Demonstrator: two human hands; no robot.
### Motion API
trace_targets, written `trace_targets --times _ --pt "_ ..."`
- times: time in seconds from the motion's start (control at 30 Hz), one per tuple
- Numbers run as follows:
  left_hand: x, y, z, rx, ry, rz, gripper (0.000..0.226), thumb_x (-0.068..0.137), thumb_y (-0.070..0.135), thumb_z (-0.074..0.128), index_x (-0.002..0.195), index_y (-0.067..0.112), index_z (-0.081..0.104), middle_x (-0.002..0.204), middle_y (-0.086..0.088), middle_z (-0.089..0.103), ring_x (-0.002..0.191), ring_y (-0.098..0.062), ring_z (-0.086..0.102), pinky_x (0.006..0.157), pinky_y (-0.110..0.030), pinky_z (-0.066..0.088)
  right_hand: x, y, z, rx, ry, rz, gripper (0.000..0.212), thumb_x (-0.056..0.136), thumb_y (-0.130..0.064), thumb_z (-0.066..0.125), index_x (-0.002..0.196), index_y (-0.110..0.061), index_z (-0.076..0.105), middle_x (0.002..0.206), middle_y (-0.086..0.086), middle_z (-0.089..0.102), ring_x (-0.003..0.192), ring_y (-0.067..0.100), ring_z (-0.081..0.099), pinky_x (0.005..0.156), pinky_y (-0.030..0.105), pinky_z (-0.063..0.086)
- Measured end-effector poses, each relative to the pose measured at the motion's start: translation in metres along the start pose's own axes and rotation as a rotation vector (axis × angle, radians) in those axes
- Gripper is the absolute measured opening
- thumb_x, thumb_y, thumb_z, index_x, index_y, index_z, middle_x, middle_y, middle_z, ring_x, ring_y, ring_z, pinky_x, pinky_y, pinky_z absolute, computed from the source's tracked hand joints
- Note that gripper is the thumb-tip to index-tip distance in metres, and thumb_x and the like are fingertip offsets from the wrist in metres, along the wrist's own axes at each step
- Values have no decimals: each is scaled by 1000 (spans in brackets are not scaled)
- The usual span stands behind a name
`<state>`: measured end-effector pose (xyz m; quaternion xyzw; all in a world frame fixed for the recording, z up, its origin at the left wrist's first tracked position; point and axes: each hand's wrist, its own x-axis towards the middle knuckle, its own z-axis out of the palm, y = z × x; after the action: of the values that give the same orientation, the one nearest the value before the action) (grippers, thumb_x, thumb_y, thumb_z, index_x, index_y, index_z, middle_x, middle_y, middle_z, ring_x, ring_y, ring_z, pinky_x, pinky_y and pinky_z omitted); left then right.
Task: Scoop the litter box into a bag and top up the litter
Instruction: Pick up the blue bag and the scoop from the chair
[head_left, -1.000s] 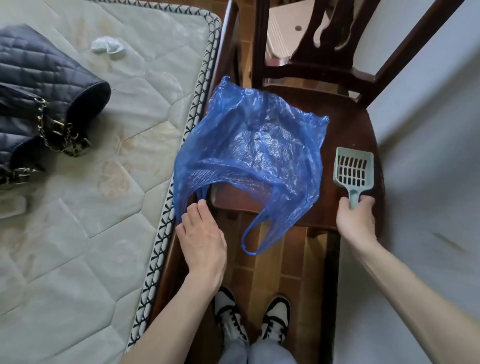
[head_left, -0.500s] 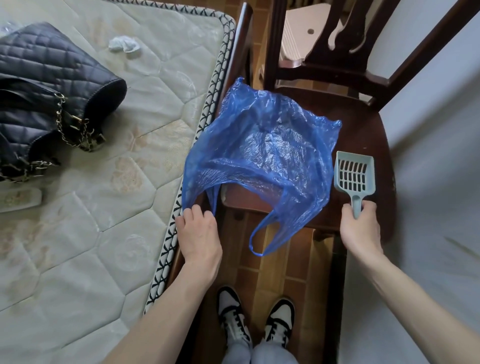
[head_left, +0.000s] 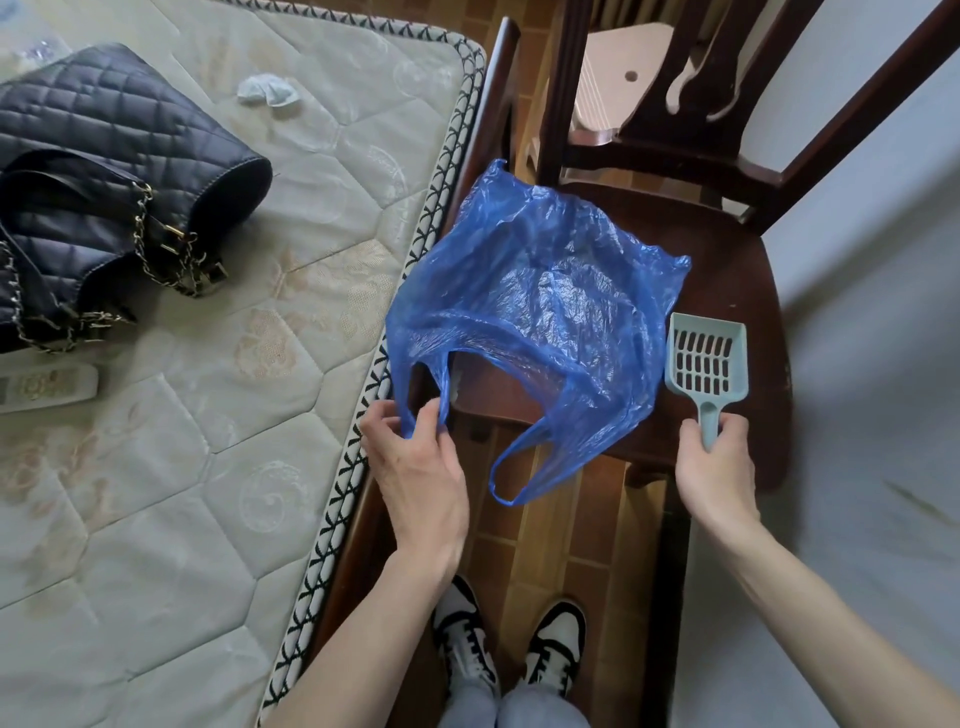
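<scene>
Left hand (head_left: 415, 467) pinches bag (head_left: 535, 312); right hand (head_left: 714, 467) grips scoop (head_left: 706, 364).

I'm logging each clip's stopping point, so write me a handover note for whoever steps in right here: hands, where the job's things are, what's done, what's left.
Left hand: pinches one handle of the blue plastic bag, at the chair's front left edge.
Right hand: grips the handle of the pale green litter scoop; its slotted head lies on the wooden chair seat.
Bag: spread over the seat, its other handle loop hanging off the front edge; it looks empty.
Done: bag and scoop are both in hand.
Left: all scooping and topping up. No litter box or litter supply is in view, so find them first.
</scene>
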<state>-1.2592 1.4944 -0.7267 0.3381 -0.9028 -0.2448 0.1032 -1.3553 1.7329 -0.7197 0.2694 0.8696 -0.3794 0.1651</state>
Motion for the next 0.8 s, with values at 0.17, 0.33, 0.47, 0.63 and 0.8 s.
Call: trace_targets --times 0.17,0.33,0.47,0.63,0.8 --pt "3 7 -3 -213 -53 -183 25 98 11 55 120 15 66 132 -7 38 93 -16 57 84 -24 45 -5 -1 0 -4 2 2 21 104 -38 44 119 -23 42 103 8 61 95 32 61 88 54 52" --pt "8 11 -7 -517 -270 -510 29 84 25 68 112 31 66 118 3 53 96 -6 62 83 -9 43 -8 -3 3 8 -9 3 22 105 -37 44 120 -21 43 104 8 61 94 31 61 82 48 50" --pt "4 6 -9 -624 -233 -554 13 92 36 60 104 33 63 105 9 66 99 -12 65 95 -39 53 -7 -5 4 2 -10 -6 21 104 -37 44 119 -22 43 102 8 60 95 31 60 82 46 47" --pt "0 7 -17 -524 22 -406 21 99 7 45 110 20 34 109 9 65 88 -5 66 83 -48 55 -5 -8 5 11 -13 -13 21 105 -36 43 120 -22 42 100 5 60 89 26 61 79 46 49" --pt "1 12 -14 -575 91 -419 52 92 -8 40 127 27 24 112 15 72 103 -25 69 92 -56 53 -5 -9 4 20 4 -36 24 106 -33 43 124 -17 42 102 5 58 88 24 56 76 36 37"
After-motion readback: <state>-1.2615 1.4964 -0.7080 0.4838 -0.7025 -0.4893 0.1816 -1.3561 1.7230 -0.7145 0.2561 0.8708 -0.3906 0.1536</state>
